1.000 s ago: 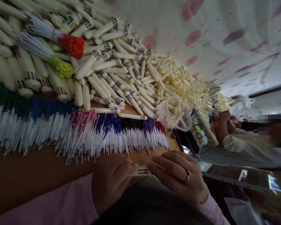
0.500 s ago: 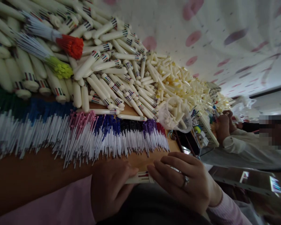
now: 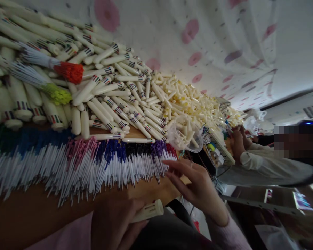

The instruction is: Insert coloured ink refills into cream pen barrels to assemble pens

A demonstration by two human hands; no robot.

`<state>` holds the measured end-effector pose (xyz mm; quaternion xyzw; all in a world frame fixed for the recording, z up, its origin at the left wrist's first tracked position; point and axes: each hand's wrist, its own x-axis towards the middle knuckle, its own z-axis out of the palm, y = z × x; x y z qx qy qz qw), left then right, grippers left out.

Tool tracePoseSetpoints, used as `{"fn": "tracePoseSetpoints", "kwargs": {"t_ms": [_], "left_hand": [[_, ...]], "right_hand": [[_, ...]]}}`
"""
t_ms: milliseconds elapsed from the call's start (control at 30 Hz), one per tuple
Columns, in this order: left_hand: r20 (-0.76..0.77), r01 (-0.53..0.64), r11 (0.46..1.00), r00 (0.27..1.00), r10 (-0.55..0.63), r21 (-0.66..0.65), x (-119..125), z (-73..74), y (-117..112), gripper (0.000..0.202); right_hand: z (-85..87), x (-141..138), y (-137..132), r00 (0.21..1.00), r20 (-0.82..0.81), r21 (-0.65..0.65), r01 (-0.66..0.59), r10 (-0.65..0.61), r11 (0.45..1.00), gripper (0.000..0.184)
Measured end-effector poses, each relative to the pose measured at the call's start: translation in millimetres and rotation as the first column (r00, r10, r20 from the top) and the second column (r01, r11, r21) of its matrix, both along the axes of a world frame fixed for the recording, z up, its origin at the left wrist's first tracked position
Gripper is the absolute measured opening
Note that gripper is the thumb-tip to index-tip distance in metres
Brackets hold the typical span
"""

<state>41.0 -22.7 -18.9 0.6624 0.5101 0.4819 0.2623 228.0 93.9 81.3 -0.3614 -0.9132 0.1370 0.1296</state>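
Note:
Low in the view, my left hand [image 3: 114, 222] is closed around a cream multicolour pen barrel [image 3: 151, 210]. Its slotted end sticks out to the right, with a spot of red in one slot; the rest is hidden in my fingers. My right hand [image 3: 193, 184], a ring on one finger, has its fingers stretched out at the right end of the ink refill row. Closest to those fingertips are the purple-topped refills [image 3: 159, 152] and the red-topped refills [image 3: 172, 151]. Black-topped refills [image 3: 138, 152] and pink-topped refills [image 3: 82, 149] lie further left.
Cream multicolour pens [image 3: 104, 86] are heaped behind the refills, with bundles of orange-tipped refills [image 3: 70, 72] and yellow-tipped refills [image 3: 58, 93] on top. A clear plastic cup [image 3: 172, 137] holds cream parts. Further right, another person's sleeve [image 3: 261, 161] reaches the table.
My right hand has left the pen barrel and moved up to the refills, its fingers spreading. My left hand still holds the barrel, now slightly lower, with its slotted end uncovered. The camera view has shifted.

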Motion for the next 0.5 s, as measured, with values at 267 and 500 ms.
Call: {"fn": "tracePoseSetpoints", "kwargs": {"t_ms": [267, 500], "left_hand": [[-0.045, 0.082, 0.997, 0.996, -0.083, -0.01, -6, 3.5, 5, 0.018], [-0.079, 0.123, 0.992, 0.989, -0.124, -0.011, -8, 0.3, 6, 0.017]], "right_hand": [[-65.3, -4, 11, 0.953, 0.171, -0.17, 0.279, -0.25, 0.945, 0.021], [-60.6, -4, 9, 0.875, 0.311, -0.061, 0.408, -0.371, 0.911, 0.02]]}}
